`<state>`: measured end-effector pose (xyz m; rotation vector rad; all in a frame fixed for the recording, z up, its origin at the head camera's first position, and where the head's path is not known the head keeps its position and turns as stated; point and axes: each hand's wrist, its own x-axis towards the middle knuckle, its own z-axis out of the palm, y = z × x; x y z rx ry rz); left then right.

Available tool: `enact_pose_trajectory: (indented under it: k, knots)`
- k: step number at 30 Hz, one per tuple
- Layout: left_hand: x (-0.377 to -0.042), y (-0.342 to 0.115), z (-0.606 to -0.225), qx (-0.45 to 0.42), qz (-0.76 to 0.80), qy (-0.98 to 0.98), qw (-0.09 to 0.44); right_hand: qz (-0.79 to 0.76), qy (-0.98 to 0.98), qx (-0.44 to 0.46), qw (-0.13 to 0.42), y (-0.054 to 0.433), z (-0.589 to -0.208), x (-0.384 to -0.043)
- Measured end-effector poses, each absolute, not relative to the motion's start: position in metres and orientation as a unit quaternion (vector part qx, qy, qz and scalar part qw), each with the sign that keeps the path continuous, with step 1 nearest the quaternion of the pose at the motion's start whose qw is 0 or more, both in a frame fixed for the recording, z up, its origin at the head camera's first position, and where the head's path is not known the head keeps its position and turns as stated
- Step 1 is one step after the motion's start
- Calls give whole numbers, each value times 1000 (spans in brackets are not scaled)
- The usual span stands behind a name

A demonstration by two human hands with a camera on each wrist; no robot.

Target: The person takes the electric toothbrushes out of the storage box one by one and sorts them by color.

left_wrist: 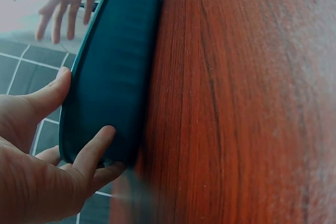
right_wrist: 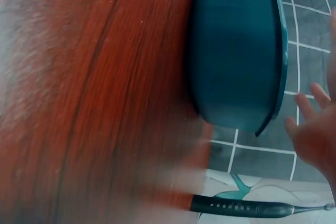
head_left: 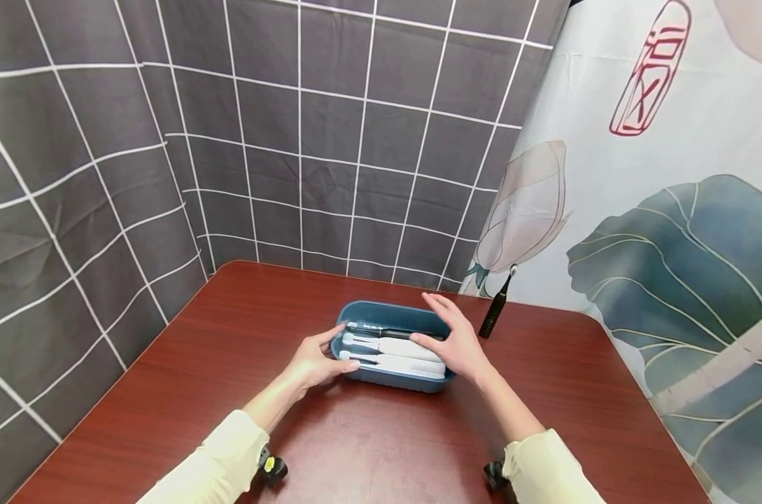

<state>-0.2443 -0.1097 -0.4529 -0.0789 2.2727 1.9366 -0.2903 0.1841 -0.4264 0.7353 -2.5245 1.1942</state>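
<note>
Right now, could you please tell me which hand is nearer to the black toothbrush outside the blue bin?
Right: the right hand is left of the black toothbrush, by the right end of the blue bin; the left hand holds the bin's left end, farther away.

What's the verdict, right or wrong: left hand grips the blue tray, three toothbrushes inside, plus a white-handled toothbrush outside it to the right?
Wrong on colour: the outside toothbrush has a black handle, not white; see the head view. The rest stands: left hand grips the blue tray, three toothbrushes inside, the other to its right.
</note>
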Motion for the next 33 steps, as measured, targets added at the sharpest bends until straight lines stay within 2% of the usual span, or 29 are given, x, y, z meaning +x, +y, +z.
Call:
enact_pose_trajectory:
  k: [6,15,25,33]
  knots:
    - [-244,-111,-452,-26,642,763,61,339,-891,299,52,167,-434,-297]
    - [-245,-110,-453,-25,637,767,73,219,-929,297,-9,149,-440,-298]
    - [-245,-110,-453,-22,630,773,72,154,-948,278,-37,131,-442,-299]
    - [-245,-109,-452,-14,639,766,67,110,-945,307,-37,126,-443,-302]
